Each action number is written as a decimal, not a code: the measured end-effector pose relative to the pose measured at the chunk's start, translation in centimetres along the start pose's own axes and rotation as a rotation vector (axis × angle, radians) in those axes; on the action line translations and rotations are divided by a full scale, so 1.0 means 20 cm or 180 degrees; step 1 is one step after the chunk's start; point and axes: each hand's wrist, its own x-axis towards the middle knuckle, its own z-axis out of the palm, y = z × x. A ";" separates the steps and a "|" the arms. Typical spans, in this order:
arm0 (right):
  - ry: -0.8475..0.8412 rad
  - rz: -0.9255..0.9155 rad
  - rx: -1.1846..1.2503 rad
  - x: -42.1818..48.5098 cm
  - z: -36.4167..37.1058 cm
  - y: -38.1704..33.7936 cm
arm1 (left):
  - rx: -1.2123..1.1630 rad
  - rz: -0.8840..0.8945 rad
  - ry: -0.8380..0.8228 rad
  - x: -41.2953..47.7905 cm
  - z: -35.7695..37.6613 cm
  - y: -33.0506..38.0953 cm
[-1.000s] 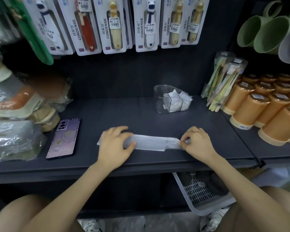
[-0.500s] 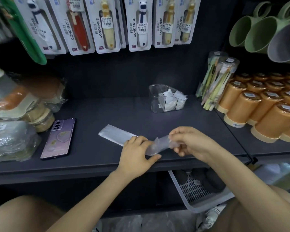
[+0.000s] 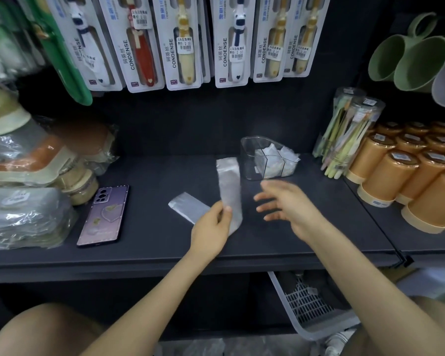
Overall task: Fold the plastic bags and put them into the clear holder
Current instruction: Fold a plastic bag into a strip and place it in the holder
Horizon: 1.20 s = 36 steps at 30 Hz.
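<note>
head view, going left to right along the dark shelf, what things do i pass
plastic-wrapped packs → purple phone → plastic bag → clear holder → tubes of toothbrushes → orange cups. The hands overlap the bag and the holder, so they are left out.

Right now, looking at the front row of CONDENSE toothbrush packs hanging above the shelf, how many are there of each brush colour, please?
White and navy toothbrush packs: 2
Red toothbrush pack: 1
Yellow toothbrush packs: 3
Total: 6
</note>
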 end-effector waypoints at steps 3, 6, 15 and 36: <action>-0.0257 0.0182 -0.0671 0.03 0.08 0.11 | -0.0680 -0.0362 -0.0098 0.00 -0.03 0.00; -0.0459 0.0160 -0.0752 0.05 0.14 0.16 | -0.0831 -0.0408 -0.0148 -0.01 -0.05 -0.01; -0.0467 -0.0303 -0.0755 0.05 0.16 0.21 | -0.1396 -0.0437 -0.0406 -0.02 -0.13 -0.02; -0.0800 -0.0667 -0.2613 0.18 0.24 0.19 | -0.0814 -0.0652 0.0782 0.28 -0.36 -0.25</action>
